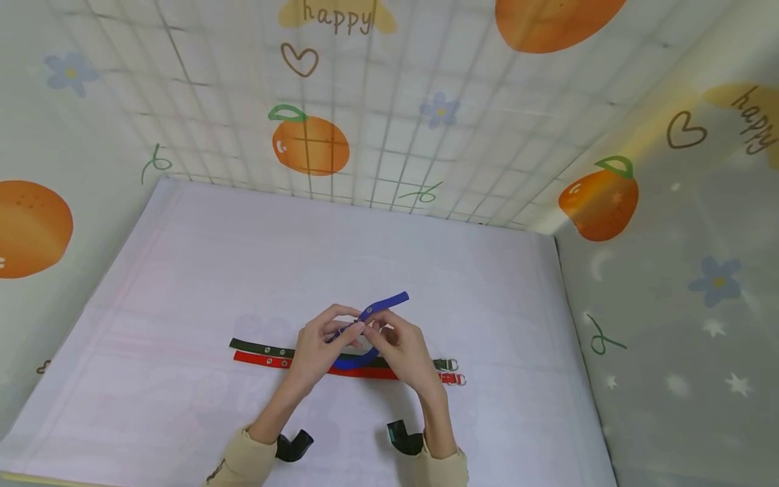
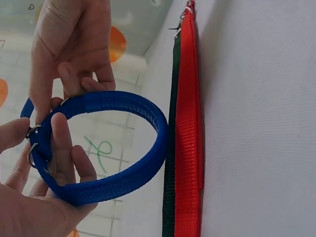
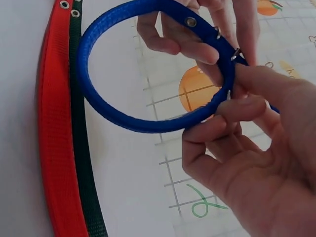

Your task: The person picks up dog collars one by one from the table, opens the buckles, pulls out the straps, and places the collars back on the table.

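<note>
A blue collar [image 2: 143, 173] is bent into a loop, its free end [image 1: 389, 301] sticking out past the metal buckle. My left hand [image 1: 319, 348] pinches it at the buckle, thumb on the metal, while other fingers reach inside the loop. With thumb and fingers, my right hand [image 1: 404, 348] grips the strap close by the same buckle. A D-ring [image 2: 33, 154] and a metal eyelet [image 3: 190, 21] show on the blue strap. Beneath the hands, a dark green collar [image 1: 248, 345] and a red collar [image 1: 248, 358] lie straight and side by side on the white table.
Both lying collars have their eyelet ends at the left and metal buckles [image 1: 453, 379] at the right. Black wrist mounts [image 1: 404, 438] sit by the sleeves. A white grid panel [image 1: 377, 135] behind a printed sheet stands along the table's back edge.
</note>
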